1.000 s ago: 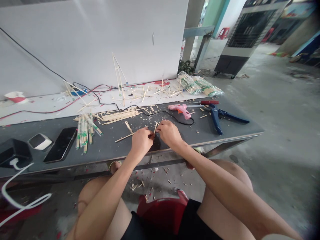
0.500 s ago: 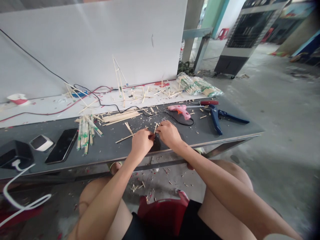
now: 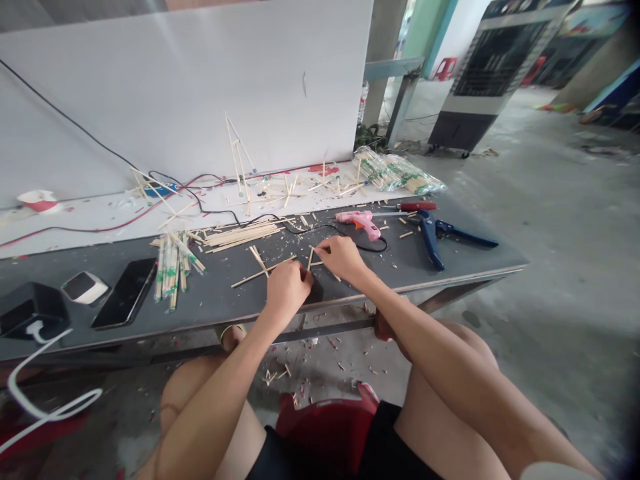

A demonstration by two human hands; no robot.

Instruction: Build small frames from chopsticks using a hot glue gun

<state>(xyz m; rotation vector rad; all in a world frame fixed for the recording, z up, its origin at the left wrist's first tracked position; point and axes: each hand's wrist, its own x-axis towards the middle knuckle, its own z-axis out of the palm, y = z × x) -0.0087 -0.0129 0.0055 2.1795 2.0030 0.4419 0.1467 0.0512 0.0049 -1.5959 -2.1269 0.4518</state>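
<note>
My left hand (image 3: 287, 287) rests low over the front of the dark bench, fingers closed on the lower end of a small joined frame of cut wooden chopsticks (image 3: 311, 257). At the frame's upper corner, the thumb and forefinger of my right hand (image 3: 341, 257) are pinched together. One leg of the frame slants out below my right hand. Left of my left hand lie crossed chopstick pieces (image 3: 257, 273), partly hidden by it. A pink glue gun (image 3: 361, 223) lies behind my right hand, its black cord looping nearby.
Loose chopsticks (image 3: 243, 235) and wrapped ones (image 3: 173, 267) lie to the left, beside a phone (image 3: 125, 293). Blue cutters (image 3: 433, 239) and a red-handled screwdriver (image 3: 419, 206) sit to the right. A tall stick frame (image 3: 239, 157) stands against the white board.
My right hand has drawn slightly up and right, showing more of the stick frame. My left hand has shifted a little right and down, uncovering more of the crossed pieces.
</note>
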